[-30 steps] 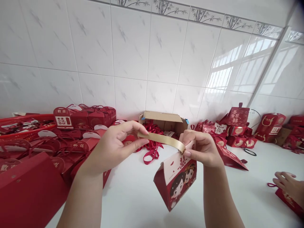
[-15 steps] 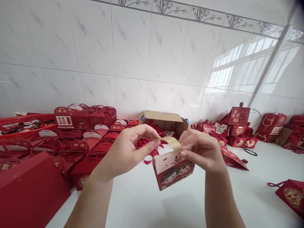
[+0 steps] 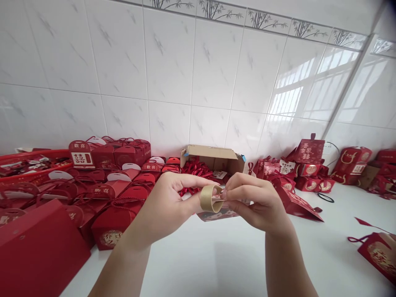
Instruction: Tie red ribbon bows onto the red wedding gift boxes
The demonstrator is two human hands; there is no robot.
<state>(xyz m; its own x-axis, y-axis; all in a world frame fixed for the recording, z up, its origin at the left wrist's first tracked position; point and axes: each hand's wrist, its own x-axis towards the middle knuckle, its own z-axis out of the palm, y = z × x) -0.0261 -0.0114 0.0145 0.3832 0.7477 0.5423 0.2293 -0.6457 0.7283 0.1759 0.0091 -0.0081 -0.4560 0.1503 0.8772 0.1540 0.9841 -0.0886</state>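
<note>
Over the white table both of my hands meet at the centre of the head view. My left hand [image 3: 173,200] pinches a gold ribbon [image 3: 209,198] that curls into a small loop between thumb and fingers. My right hand [image 3: 253,200] is closed on the top of a small red gift box [image 3: 216,214], which is tipped nearly flat and mostly hidden behind my fingers. The ribbon loop touches the top edge of the box.
Many red gift boxes [image 3: 117,177] crowd the left side. An open cardboard carton [image 3: 213,156] with red ribbons [image 3: 196,169] stands at the tiled wall. More red boxes [image 3: 309,165] lie at the right. Another red box [image 3: 375,253] sits at the right edge.
The ribbon, stretched straight between my hands a second ago, is now curled into a loop. My hands came together and the box tipped up flat. Another person's hand at the right edge has gone.
</note>
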